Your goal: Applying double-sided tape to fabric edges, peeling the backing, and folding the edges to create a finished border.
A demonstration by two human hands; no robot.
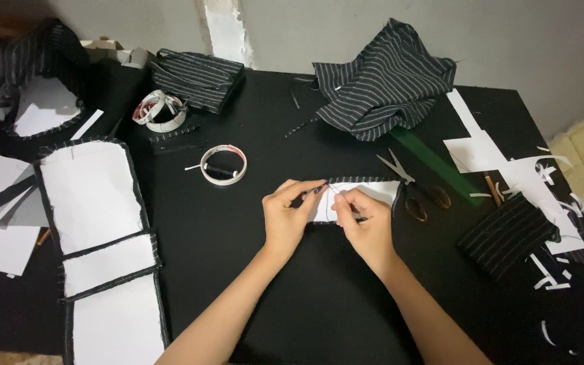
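Observation:
A small white panel edged with black pinstriped fabric (373,190) lies on the black table (238,236), near the middle. My left hand (286,215) pinches its upper left edge. My right hand (366,226) rests on the panel with thumb and forefinger pressed together, seemingly on a thin needle or thread that is too fine to make out. Scissors (410,186) lie just right of the panel, touching its right end.
A tape roll (224,164) and a second roll (161,111) sit to the left. Larger white panels with black edging (96,230) lie at the left. Pinstriped fabric (383,81) is bunched at the back, a green ruler (437,165) and paper scraps (508,162) at the right.

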